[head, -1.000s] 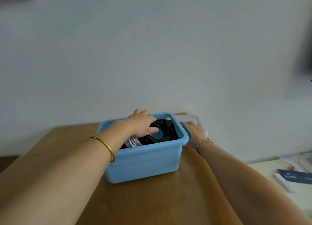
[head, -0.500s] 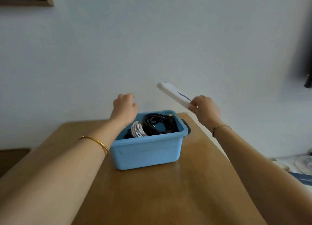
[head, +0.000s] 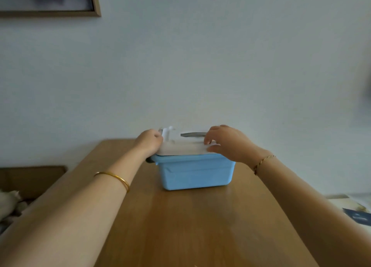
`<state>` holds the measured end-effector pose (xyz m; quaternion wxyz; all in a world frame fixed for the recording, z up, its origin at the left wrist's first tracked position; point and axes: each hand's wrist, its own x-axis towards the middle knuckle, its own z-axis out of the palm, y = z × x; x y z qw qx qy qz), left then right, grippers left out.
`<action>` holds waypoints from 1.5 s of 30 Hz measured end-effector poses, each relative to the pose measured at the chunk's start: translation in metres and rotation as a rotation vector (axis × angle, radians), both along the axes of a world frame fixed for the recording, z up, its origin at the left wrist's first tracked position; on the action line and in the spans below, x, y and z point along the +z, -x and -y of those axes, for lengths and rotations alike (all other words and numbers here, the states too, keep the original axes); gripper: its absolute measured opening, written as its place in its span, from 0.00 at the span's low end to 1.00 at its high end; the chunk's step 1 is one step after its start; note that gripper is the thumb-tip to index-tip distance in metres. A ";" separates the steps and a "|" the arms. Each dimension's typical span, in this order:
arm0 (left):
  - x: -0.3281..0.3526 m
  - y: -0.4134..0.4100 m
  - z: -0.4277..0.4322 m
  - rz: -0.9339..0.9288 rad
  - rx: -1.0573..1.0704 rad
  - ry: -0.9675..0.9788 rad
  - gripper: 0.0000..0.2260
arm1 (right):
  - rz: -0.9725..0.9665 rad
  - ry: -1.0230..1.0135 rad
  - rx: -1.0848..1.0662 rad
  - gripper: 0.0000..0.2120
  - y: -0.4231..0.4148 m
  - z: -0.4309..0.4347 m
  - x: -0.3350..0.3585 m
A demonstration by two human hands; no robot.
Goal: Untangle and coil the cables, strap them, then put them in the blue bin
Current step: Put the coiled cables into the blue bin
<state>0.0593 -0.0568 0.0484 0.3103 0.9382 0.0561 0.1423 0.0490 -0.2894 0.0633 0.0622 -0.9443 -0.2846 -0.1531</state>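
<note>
The blue bin stands at the far end of the wooden table. A white translucent lid with a grey handle lies on top of the bin and hides the cables inside. My left hand grips the lid's left end, fingers curled round its edge. My right hand holds the lid's right front corner, thumb under the edge and fingers curled over the top.
A white wall rises right behind the bin. A framed picture hangs at the upper left. Papers and a dark blue booklet lie on a lower surface at the right. A wooden piece of furniture sits at the left.
My right hand carried the lid from the air at the right down onto the bin. My left hand moved from above the bin's back edge to the lid's left end.
</note>
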 end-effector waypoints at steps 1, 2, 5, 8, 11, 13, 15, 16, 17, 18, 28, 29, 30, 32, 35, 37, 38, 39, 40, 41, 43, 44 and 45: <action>0.001 0.001 0.000 -0.009 0.016 -0.020 0.16 | -0.039 -0.079 0.016 0.09 0.001 0.002 0.001; 0.003 0.004 0.001 -0.016 0.029 -0.051 0.16 | -0.073 -0.184 0.019 0.09 0.001 0.004 0.002; 0.008 0.003 0.002 -0.047 0.053 -0.089 0.10 | 0.000 -0.347 -0.183 0.11 -0.010 0.010 -0.001; 0.004 -0.001 0.000 -0.106 0.067 -0.138 0.15 | 0.042 -0.188 -0.454 0.13 -0.022 0.015 -0.012; -0.001 -0.001 0.000 -0.167 0.058 -0.156 0.19 | -0.002 -0.248 -0.469 0.14 -0.028 0.020 -0.020; -0.003 -0.001 0.000 -0.172 0.068 -0.160 0.20 | -0.002 -0.323 -0.485 0.13 -0.032 0.023 -0.023; -0.005 -0.001 -0.002 -0.146 0.115 -0.181 0.19 | -0.019 -0.366 -0.515 0.12 -0.035 0.025 -0.026; -0.006 -0.001 -0.002 -0.125 0.137 -0.186 0.19 | -0.024 -0.397 -0.517 0.11 -0.036 0.025 -0.029; -0.006 -0.001 -0.002 -0.113 0.143 -0.171 0.17 | -0.033 -0.435 -0.513 0.11 -0.035 0.026 -0.031; -0.007 0.000 -0.002 -0.100 0.132 -0.129 0.14 | -0.033 -0.470 -0.503 0.10 -0.036 0.026 -0.033; -0.012 -0.004 -0.005 -0.039 0.066 0.497 0.14 | -0.537 -1.246 -0.503 0.18 -0.018 0.023 -0.037; -0.012 -0.005 -0.005 -0.031 0.112 0.477 0.21 | -0.597 -1.286 -0.482 0.12 -0.016 0.024 -0.036; -0.012 -0.005 -0.004 -0.014 0.146 0.438 0.26 | -0.592 -1.312 -0.469 0.12 -0.014 0.025 -0.036; -0.013 -0.006 -0.002 0.022 0.166 0.384 0.27 | -0.450 -1.315 -0.475 0.24 -0.017 0.025 -0.037; -0.014 -0.006 0.002 0.028 0.175 0.351 0.27 | -0.301 -1.253 -0.469 0.33 -0.022 0.022 -0.038; -0.016 -0.005 0.003 0.045 0.184 0.319 0.27 | -0.261 -1.226 -0.457 0.32 -0.025 0.023 -0.041; -0.016 -0.005 0.004 0.055 0.186 0.306 0.27 | -0.244 -1.204 -0.452 0.31 -0.025 0.023 -0.042; -0.017 -0.004 0.004 0.065 0.187 0.296 0.27 | -0.221 -1.183 -0.449 0.30 -0.026 0.023 -0.042; -0.017 -0.004 0.004 0.073 0.186 0.284 0.26 | -0.200 -1.164 -0.447 0.29 -0.025 0.023 -0.042; -0.018 -0.005 0.004 0.075 0.189 0.270 0.26 | -0.187 -1.147 -0.445 0.28 -0.026 0.023 -0.041; -0.017 -0.003 0.006 0.077 0.199 0.236 0.25 | -0.169 -1.121 -0.436 0.27 -0.026 0.023 -0.041; -0.017 -0.003 0.006 0.083 0.209 0.218 0.25 | -0.163 -1.110 -0.432 0.27 -0.028 0.023 -0.042; -0.017 -0.002 0.006 0.089 0.213 0.207 0.24 | -0.159 -1.103 -0.428 0.27 -0.028 0.024 -0.043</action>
